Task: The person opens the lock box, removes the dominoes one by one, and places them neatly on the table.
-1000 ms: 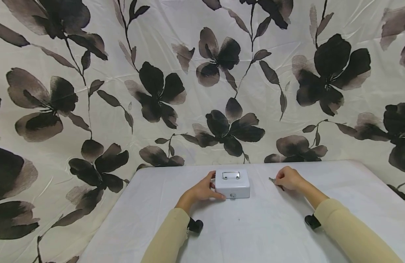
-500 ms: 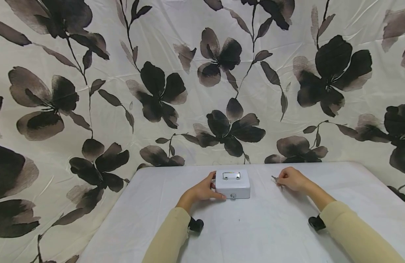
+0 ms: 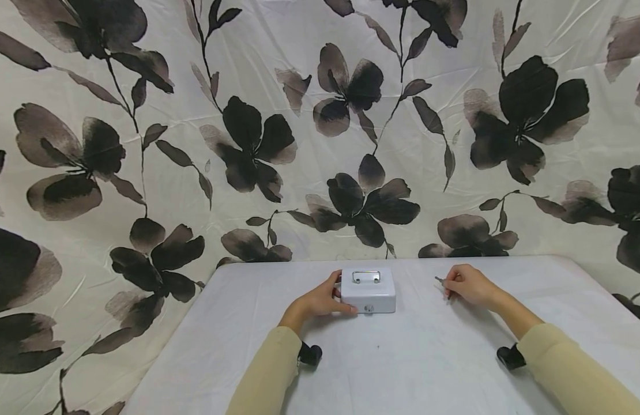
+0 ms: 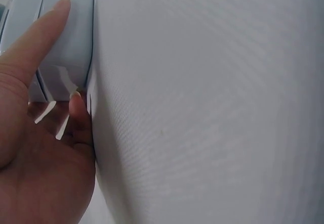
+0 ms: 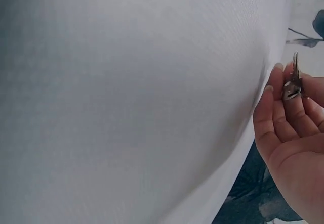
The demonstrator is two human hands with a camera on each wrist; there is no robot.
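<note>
A small white cash box [image 3: 369, 294] with a folding metal handle on its lid and a round lock in front stands on the table, lid down. My left hand [image 3: 319, 298] holds the box at its left end. In the left wrist view the thumb [image 4: 48, 29] lies along the front below the lock, while the fingers bend at the end wall. Off to the right, my right hand [image 3: 466, 283] pinches a small metal key [image 5: 293, 82]. Its blade points away from the palm in the right wrist view, and the other fingertips come close to the tablecloth.
A white cloth covers the table [image 3: 387, 369], whose far edge runs just behind the box. Behind it hangs a pale curtain [image 3: 299, 144] with dark flowers. Black wrist cameras [image 3: 311, 354] sit below both sleeves.
My right hand has shifted a little to the right with the key, away from the box. The left hand and the box have stayed in place.
</note>
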